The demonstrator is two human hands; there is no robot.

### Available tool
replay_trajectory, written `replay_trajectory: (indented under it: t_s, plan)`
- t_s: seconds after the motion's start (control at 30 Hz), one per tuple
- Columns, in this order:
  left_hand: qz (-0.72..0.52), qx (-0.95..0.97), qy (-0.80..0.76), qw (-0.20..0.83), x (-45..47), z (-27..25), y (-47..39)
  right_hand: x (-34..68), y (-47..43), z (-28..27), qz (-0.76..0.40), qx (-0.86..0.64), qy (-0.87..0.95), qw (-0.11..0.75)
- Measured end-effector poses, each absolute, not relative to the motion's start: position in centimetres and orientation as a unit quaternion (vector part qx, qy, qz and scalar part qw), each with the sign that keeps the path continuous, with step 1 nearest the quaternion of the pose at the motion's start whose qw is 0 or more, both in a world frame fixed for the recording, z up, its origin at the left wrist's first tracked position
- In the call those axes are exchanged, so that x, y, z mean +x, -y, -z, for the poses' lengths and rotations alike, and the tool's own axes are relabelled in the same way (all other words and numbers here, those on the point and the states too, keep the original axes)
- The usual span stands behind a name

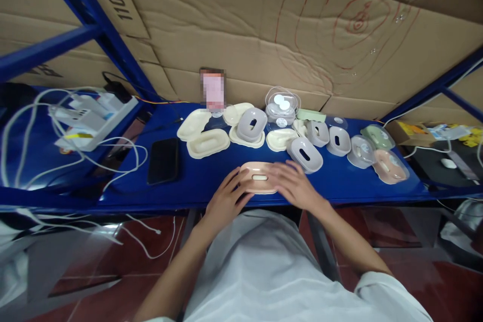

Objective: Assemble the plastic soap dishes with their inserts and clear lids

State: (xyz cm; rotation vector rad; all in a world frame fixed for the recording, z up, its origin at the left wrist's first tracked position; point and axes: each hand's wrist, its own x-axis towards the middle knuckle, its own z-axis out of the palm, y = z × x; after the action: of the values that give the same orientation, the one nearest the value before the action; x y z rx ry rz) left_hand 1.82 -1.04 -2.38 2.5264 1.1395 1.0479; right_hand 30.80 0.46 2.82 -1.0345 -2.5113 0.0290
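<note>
- At the near edge of the blue surface [196, 186], right in front of me, I see a pink soap box [258, 177] lying flat with its slotted top facing up.
- My left hand [226, 200] grips the left end of the pink soap box, fingers curled over its rim and thumb on the near side.
- My right hand [295, 186] lies over the right end of the same box, fingers spread across its top and pressing on it; both hands are touching it at once.
- Just beyond my right hand sits a grey slotted lid [305, 154], tilted, close to the box but apart from it.
- Farther back, a row of cream trays [208, 143] and more grey lids [252, 124] runs across the middle, with a stack of clear round containers [282, 106] behind them.
- To the right I see a clear lidded dish [361, 151], a pale green piece [378, 136] and another pink box [390, 166] near the right end.
- To the left, a black phone [163, 160] lies flat, well apart from the box.
- At the far left, a white power strip [90, 119] sits with white cables [124, 153] looping around it.
- Cardboard sheets [264, 25] form the far wall.
</note>
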Motion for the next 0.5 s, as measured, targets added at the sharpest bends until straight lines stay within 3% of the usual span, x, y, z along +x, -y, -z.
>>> replay_trajectory:
  t_s: [0.1,0.33,0.5]
  plan:
    - [-0.350,0.846,-0.390,0.095,2.0,2.2,1.1,32.8,-6.5,-4.9,0.018,-0.473,0.846,0.245]
    - [-0.333,0.846,-0.400,0.116,2.1,1.8,1.2,34.3,-18.2,-6.8,-0.044,-0.586,0.807,0.053]
    - [-0.337,0.831,-0.420,0.138,2.1,1.5,1.5,34.7,-16.0,-7.5,0.002,-0.554,0.823,0.123]
